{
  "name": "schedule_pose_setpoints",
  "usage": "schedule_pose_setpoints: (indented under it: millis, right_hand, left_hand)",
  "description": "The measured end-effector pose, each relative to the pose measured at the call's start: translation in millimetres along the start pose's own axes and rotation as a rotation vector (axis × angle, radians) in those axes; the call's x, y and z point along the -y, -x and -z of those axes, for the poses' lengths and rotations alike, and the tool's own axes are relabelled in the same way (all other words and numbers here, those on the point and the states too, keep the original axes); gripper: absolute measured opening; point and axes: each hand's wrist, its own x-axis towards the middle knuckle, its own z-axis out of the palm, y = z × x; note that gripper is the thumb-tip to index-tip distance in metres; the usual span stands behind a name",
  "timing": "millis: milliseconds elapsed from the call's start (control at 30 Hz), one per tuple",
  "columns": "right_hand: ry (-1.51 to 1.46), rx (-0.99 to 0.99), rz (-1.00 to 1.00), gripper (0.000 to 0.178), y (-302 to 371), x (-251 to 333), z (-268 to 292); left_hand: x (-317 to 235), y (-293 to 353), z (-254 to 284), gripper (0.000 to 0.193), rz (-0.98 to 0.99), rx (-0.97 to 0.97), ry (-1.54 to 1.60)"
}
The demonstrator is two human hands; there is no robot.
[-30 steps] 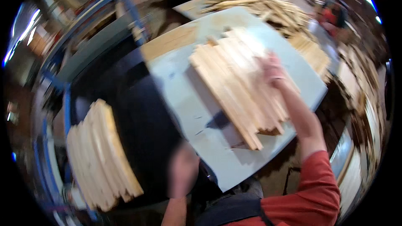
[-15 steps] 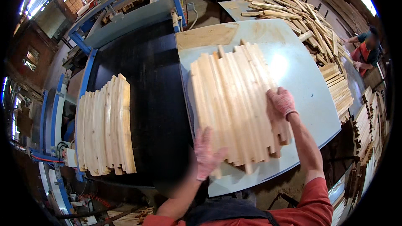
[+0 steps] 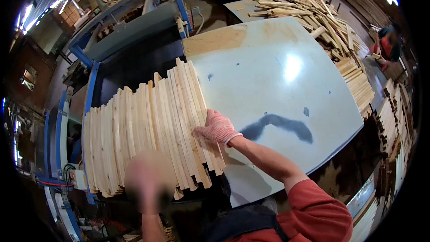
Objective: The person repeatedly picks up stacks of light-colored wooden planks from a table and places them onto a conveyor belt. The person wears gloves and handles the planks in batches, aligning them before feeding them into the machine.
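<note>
"So where do the wooden strips (image 3: 148, 125) lie?"

"Just left of the pale table (image 3: 268, 80), side by side on a black surface (image 3: 134, 60). Their outer side runs along the table's left edge."

"And the right hand (image 3: 217, 127)?"

"It is gloved and rests at the table's left edge, on the outermost strips. Thumb and fingers stand apart, laid on the wood rather than clamped round it."

"Why there?"

"Probably because a spread hand on that outer side can keep the strips snug, where an edge piece could most easily slip out of line."

"What does the left hand (image 3: 150, 181) do?"

"It is over the near ends of the strips, left of the table. A blur covers it, so nobody can tell whether its fingers are apart or closed on anything."

"Those ends look jagged."

"They do; the strips are perhaps of unequal lengths, lined up by their long sides instead."

"Anything past the table?"

"A loose heap of sticks (image 3: 313, 18) beyond its far right corner, and another person (image 3: 385, 51) well to its right."
</note>
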Motion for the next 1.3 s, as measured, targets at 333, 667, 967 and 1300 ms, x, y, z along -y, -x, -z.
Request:
schedule_pose_setpoints:
  millis: [333, 667, 967, 1300]
  right_hand:
    - [-0.054, 0.084, -0.048, 0.068, -26, 2, 25]
    - [0.198, -0.293, 0.079, 0.027, -44, -99, 49]
    - [0.244, -0.780, 0.525, 0.023, -29, -32, 41]
    - [-0.378, 0.055, -0.101, 0.037, -11, -63, 61]
  left_hand:
    - [-15, -20, 11, 0.088, 0.000, -0.018, 0.023]
    - [0, -46, 7, 0.088, 0.012, -0.078, 0.020]
    - [53, -41, 2, 0.078, -0.011, -0.144, 0.303]
    - [156, 7, 15, 0.092, 0.352, -0.365, 0.305]
